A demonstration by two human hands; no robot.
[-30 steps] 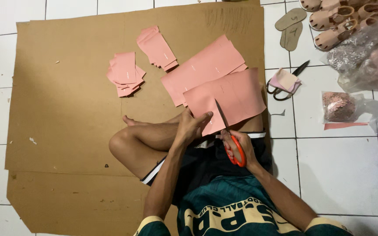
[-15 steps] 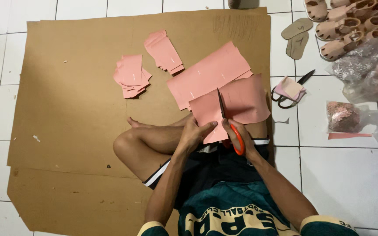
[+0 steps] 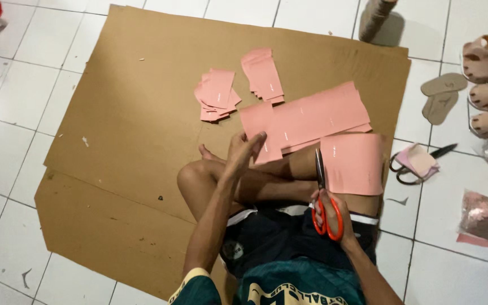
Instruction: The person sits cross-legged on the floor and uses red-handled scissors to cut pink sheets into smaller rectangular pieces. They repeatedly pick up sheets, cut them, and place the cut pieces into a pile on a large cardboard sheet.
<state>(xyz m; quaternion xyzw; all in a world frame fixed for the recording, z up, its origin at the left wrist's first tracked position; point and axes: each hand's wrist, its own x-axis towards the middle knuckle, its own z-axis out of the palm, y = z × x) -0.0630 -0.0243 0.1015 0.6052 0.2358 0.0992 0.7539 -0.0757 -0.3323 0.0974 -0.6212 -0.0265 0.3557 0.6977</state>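
I sit cross-legged on a sheet of brown cardboard. My left hand holds a narrow cut piece of pink sheet just above my left knee. My right hand grips orange-handled scissors, blades pointing away from me, beside a larger pink sheet that lies over my right leg. Longer pink sheets lie on the cardboard in front of me. Two piles of small pink cut pieces lie further out.
On the white tile floor to the right lie black-handled scissors partly under a pink scrap, two flat shoe soles, several small sandals and a clear bag of pink bits. A thread cone stands beyond the cardboard.
The scissors have left the pink sheet. My left hand has carried the cut-off strip to the left, and the remaining sheet rests on my right leg. The view has tilted and shifted.
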